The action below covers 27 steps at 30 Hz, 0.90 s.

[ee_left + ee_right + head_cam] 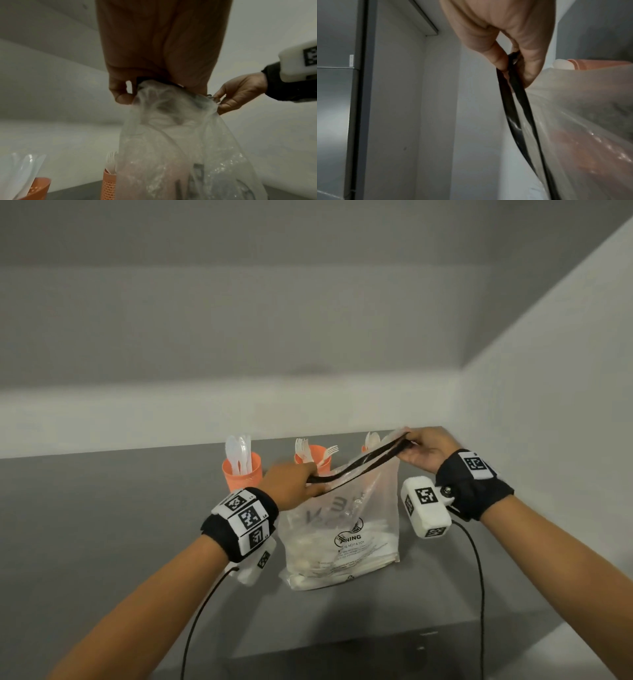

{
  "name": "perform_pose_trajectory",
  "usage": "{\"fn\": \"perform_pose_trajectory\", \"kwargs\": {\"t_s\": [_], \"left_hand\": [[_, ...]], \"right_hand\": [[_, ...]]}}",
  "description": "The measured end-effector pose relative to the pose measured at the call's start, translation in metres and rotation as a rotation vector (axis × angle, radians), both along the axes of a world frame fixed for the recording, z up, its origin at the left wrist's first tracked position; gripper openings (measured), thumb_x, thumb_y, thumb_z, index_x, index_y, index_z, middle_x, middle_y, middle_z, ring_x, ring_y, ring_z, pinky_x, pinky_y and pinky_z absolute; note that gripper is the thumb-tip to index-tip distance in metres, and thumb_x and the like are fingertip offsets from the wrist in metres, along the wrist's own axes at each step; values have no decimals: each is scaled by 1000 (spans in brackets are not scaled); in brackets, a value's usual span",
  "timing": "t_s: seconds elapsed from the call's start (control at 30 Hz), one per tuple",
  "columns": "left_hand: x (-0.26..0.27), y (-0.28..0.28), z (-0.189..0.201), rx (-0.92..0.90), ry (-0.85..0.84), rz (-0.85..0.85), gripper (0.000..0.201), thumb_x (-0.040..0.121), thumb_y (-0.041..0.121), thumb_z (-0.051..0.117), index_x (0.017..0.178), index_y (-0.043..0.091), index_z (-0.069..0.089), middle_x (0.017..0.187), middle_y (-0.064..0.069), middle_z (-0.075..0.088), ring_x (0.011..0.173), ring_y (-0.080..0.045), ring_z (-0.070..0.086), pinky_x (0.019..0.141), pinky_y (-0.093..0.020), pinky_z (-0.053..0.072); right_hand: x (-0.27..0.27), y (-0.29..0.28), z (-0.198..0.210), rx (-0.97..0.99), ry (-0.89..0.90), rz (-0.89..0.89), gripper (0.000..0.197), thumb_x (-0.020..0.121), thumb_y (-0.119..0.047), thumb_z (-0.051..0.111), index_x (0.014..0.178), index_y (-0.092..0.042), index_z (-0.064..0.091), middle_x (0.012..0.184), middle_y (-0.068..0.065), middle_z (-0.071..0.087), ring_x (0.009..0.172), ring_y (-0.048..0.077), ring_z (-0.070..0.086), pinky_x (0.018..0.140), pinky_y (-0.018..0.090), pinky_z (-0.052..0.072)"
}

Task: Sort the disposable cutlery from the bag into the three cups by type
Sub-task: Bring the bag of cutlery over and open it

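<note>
A clear plastic bag (346, 529) with a black zip strip (356, 463) along its top stands on the grey counter (102, 508), white cutlery lying inside it. My left hand (294, 484) pinches the strip's left end, and my right hand (424, 448) pinches its right end higher up. The left wrist view shows the left hand (126, 93) and right hand (221, 100) on the bag (171, 148). Behind the bag stand three orange cups: the left cup (241, 474) with spoons or knives, the middle cup (317, 457) with forks, and a third cup (368, 445) mostly hidden.
The counter meets a pale wall at the back and a side wall (548, 405) on the right. Its front edge (376, 642) drops off below the bag. Cables (479, 577) hang from both wrists. A grey cabinet panel (342, 94) fills the right wrist view's left side.
</note>
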State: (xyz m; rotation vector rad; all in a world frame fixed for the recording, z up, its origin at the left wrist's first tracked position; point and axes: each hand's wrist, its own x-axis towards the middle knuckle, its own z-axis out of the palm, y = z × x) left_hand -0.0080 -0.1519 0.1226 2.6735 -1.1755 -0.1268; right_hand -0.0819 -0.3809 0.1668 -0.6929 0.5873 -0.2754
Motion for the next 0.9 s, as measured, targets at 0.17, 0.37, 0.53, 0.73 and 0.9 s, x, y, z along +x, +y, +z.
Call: {"fn": "perform_pose_trajectory", "kwargs": {"t_s": [0.17, 0.37, 0.53, 0.73, 0.9], "left_hand": [[7, 5, 6, -9, -45, 64, 37, 90, 44, 51, 107, 12, 59, 100, -8, 66, 92, -27, 61, 74, -32, 44], [21, 4, 24, -363, 117, 519, 30, 97, 22, 40, 99, 0, 61, 94, -17, 65, 81, -32, 58, 69, -30, 44], [8, -4, 23, -998, 1172, 633, 14, 94, 8, 46, 89, 0, 56, 86, -16, 60, 76, -26, 59, 72, -35, 55], [10, 5, 14, -1168, 1422, 654, 20, 96, 4, 36, 101, -2, 54, 84, -19, 61, 78, -30, 59, 82, -44, 47], [2, 8, 6, -1065, 1412, 560, 17, 94, 8, 46, 82, 5, 58, 56, -5, 68, 48, -13, 64, 44, -20, 53]], "right_hand": [[3, -6, -15, -138, 102, 78, 27, 88, 4, 23, 75, -8, 43, 70, 6, 45, 57, 13, 42, 46, 21, 46], [-21, 12, -19, -804, 277, 607, 31, 90, -9, 38, 60, -16, 41, 35, -9, 37, 31, 4, 34, 35, 12, 34], [-31, 29, -41, -1107, 348, 927, 39, 90, -7, 52, 53, -14, 43, 34, -9, 40, 29, 3, 33, 35, 13, 26], [-37, 15, -51, -577, 201, 821, 30, 92, -4, 46, 75, -7, 71, 62, 2, 70, 46, 5, 62, 42, 13, 49], [-30, 3, -50, -181, -7, 454, 59, 48, -4, 88, 98, 0, 58, 83, 20, 72, 72, 30, 72, 55, 40, 59]]}}
